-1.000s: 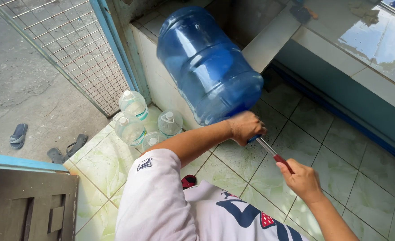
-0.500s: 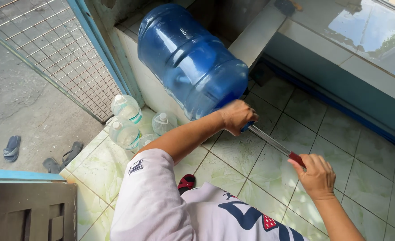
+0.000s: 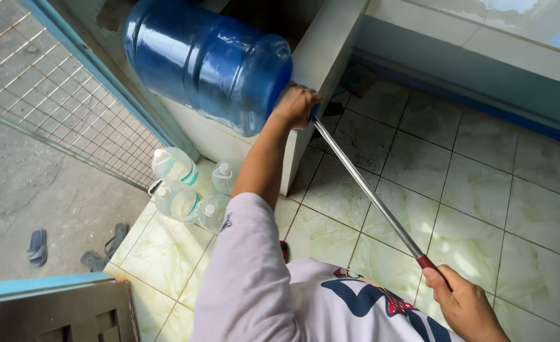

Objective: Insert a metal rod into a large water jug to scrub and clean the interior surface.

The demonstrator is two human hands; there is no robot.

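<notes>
Clear bottles [image 3: 185,190]: four, clustered on the floor by the ledge.
Sandals [image 3: 71,250]: on the concrete outside.
Wire mesh gate [image 3: 52,107]: blue-framed, left.
Floor tiles [image 3: 483,190]: pale green.

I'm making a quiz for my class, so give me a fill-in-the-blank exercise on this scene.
1. The left hand grips the neck of the large ____ plastic water jug.
2. The right hand holds the long metal rod by its ____ grip.
3. The small clear plastic bottles stand on the ____ floor.

Missing words: blue; red; tiled
</notes>
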